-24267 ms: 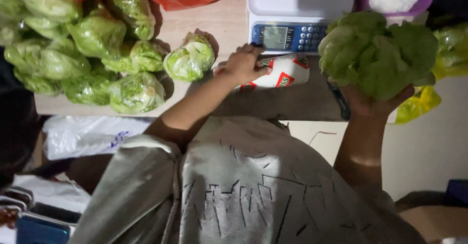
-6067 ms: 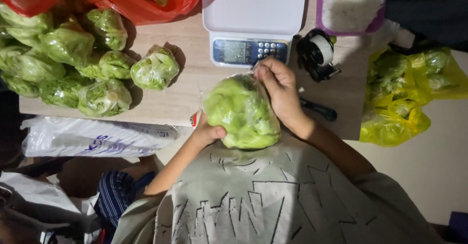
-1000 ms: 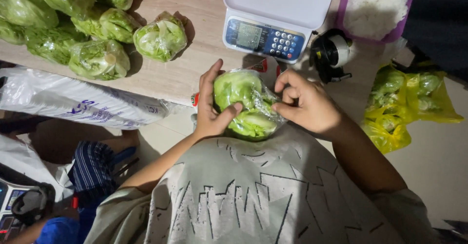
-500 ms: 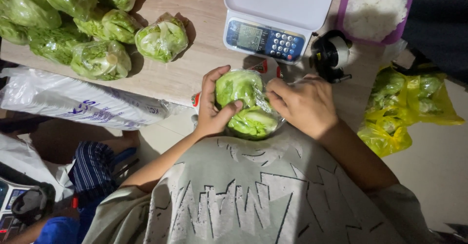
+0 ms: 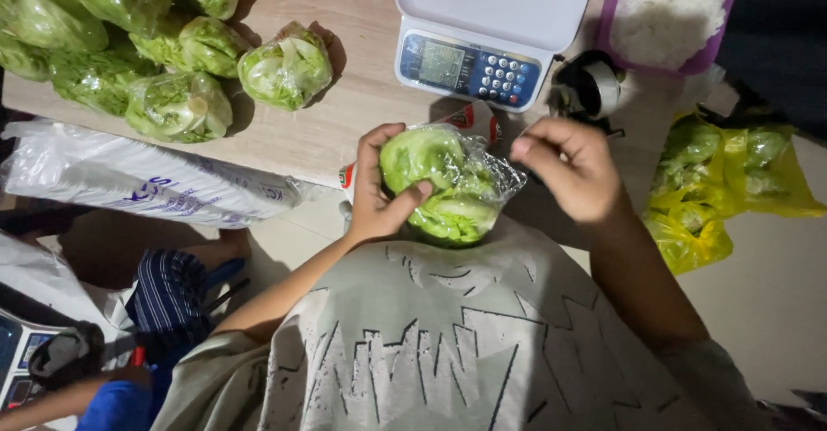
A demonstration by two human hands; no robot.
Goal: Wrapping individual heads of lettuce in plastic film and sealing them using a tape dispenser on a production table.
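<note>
currently: bagged lettuce head (image 5: 444, 186) at near table edge (image 5: 284, 151), clasped by left hand (image 5: 379, 198), fingers wrapped round it. right hand (image 5: 573, 168) just beside, fingers loosely curled, holding nothing visible. bag mouth apparently unsealed. wrapped heads (image 5: 172, 61) piled far left; scale (image 5: 482, 26) far, bare.

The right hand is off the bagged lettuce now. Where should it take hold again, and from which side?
Probably the loose, crumpled bag end sticking out on the right of the bagged lettuce. Come in from the right: the left hand already grips the left side, and the right hand hovers just beside that flap.
</note>
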